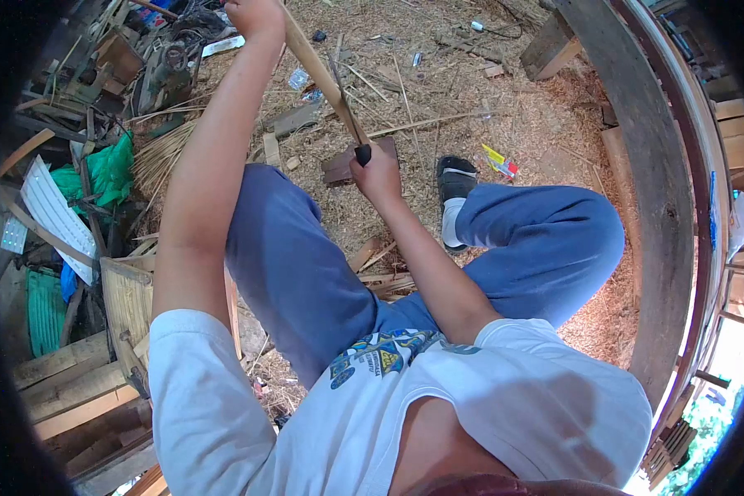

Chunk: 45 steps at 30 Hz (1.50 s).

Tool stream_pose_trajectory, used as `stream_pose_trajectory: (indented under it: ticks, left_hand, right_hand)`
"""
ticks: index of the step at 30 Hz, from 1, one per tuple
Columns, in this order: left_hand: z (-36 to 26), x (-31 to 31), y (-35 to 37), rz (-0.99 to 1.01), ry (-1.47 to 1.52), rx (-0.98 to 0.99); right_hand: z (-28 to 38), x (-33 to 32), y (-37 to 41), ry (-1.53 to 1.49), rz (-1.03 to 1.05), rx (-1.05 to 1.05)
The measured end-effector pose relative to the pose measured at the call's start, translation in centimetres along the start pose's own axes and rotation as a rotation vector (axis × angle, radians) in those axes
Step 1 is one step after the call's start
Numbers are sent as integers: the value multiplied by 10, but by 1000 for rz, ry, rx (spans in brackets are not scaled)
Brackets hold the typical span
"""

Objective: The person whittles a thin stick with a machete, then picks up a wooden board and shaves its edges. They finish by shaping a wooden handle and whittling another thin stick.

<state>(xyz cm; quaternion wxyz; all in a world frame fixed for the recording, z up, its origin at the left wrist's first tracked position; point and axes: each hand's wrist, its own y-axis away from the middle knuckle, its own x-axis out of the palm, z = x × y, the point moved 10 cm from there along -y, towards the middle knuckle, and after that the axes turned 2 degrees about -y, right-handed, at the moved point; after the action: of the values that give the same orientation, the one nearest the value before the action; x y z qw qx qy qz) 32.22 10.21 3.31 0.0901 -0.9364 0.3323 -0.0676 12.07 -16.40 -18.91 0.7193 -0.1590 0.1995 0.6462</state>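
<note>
My left hand (256,18), at the top edge, is closed around the upper part of a long pale wooden strip (314,68). The strip slants down toward my right hand (379,172), whose fingers are wrapped round the dark handle of a knife (363,155). The thin blade points up and lies along the strip's lower part; whether its edge touches the wood cannot be made out. Just below the strip's lower end, a brown wooden block (339,169) rests on the ground, partly behind my right hand.
Thin split strips (161,161), green plastic (112,169) and scrap lie left. A wooden block (128,302) stands beside my left leg. A yellow-red wrapper (499,161) lies near my sandaled foot (455,186). A long plank (661,190) runs down the right.
</note>
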Motion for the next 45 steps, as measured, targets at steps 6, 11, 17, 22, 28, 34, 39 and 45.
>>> stream_pose_trajectory:
  ticks: [6,11,17,22,28,34,39,45]
  left_hand:
    - [-4,7,2,60,-36,41]
    - [-20,14,13,73,35,232]
    - [-21,2,24,81,6,24]
    - [3,-6,-19,-4,-270,190]
    - [2,-31,-20,1,-287,162]
    - [-7,-84,-2,-69,-60,-174]
    - [23,-158,-28,-239,-201,-287]
    - [86,-236,-66,-324,-37,-325]
  right_hand:
    - [-152,47,26,271,219,267]
    - [-139,40,25,218,235,289]
    - [-38,20,8,0,51,111]
    - [-67,32,28,16,77,146]
    - [-178,35,58,201,126,396]
    - [-199,37,62,132,39,422]
    - [-203,23,75,119,-13,499]
    - [-212,20,78,189,34,530]
